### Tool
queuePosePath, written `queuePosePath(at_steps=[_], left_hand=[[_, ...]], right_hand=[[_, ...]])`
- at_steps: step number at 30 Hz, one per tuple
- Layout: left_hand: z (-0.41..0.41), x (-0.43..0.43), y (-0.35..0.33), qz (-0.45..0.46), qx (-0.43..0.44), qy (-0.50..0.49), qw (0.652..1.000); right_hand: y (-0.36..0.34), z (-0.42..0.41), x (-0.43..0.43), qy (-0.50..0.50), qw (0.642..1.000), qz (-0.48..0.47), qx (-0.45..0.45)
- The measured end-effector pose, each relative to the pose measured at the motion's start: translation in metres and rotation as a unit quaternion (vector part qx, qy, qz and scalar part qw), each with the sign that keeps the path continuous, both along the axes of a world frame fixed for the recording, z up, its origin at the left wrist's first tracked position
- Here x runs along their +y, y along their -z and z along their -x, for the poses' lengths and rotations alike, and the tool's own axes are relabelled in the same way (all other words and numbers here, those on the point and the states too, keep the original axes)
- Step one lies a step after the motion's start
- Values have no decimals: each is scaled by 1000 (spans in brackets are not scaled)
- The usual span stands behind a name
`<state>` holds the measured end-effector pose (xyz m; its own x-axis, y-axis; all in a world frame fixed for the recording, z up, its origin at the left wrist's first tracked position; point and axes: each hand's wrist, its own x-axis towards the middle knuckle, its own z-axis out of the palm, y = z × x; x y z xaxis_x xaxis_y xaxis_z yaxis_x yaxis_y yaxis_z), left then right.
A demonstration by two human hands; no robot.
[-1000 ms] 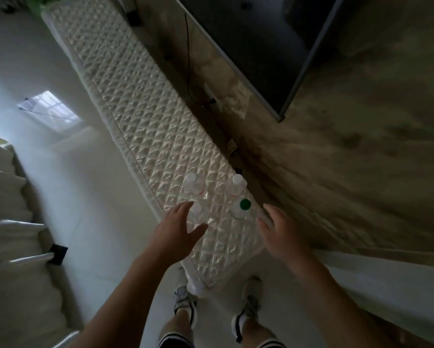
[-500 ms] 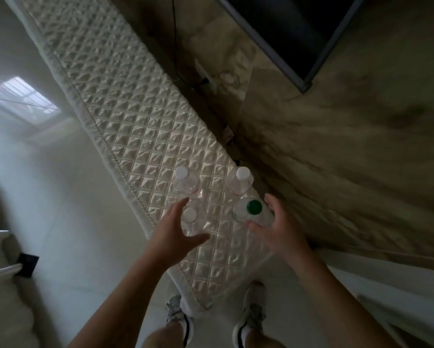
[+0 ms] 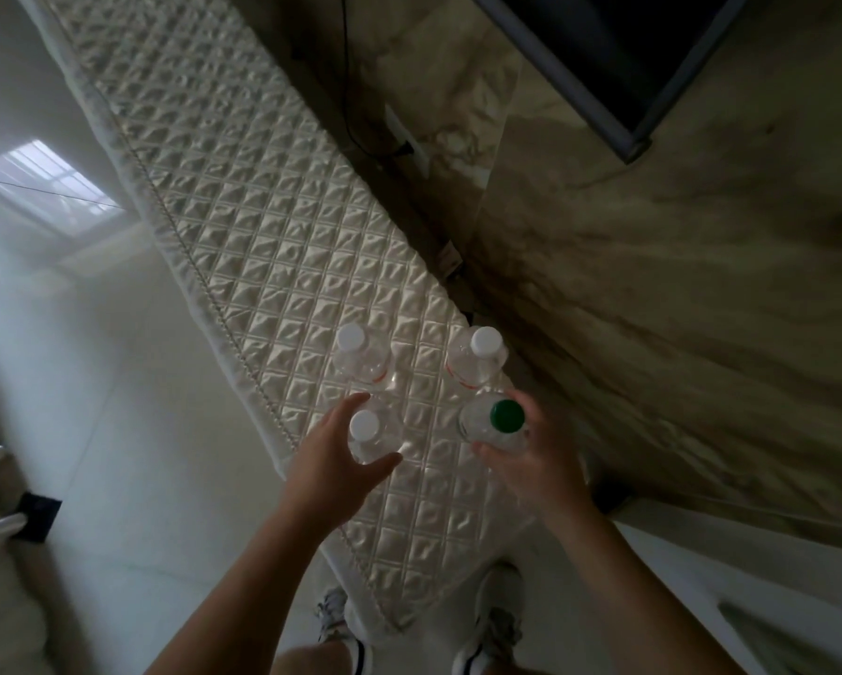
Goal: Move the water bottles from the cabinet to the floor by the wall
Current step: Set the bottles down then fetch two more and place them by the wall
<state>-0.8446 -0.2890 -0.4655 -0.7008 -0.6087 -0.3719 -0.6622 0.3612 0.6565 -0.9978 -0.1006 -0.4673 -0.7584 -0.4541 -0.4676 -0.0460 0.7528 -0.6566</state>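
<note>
Several clear water bottles stand on the near end of a long cabinet covered by a quilted cream cloth (image 3: 273,246). My left hand (image 3: 334,462) curls round the near-left white-capped bottle (image 3: 366,428). My right hand (image 3: 531,460) grips the green-capped bottle (image 3: 499,421), fingers wrapped round its body. Behind them stand two more white-capped bottles with red label bands, one at the left (image 3: 358,353) and one at the right (image 3: 480,355), both untouched.
A marbled wall (image 3: 677,333) runs along the cabinet's right side, with a dark TV (image 3: 619,56) mounted above and a cable and socket (image 3: 404,148) below it. Glossy white floor (image 3: 92,382) lies to the left. My feet (image 3: 487,630) stand by the cabinet's near end.
Both hands have reached forward and closed round the two nearest bottles; a second ago they hovered open just short of them.
</note>
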Motion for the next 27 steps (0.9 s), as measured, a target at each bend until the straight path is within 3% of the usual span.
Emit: queuePosePath(at_steps=[16,27], left_hand=[[0,0,-28,-16,24,19,999],[-8,16,-116,10,28,23,999]], right_hand=[[-25,-2,7,-3,999,45,9],[-121,-14,24,-5,996,91,25]])
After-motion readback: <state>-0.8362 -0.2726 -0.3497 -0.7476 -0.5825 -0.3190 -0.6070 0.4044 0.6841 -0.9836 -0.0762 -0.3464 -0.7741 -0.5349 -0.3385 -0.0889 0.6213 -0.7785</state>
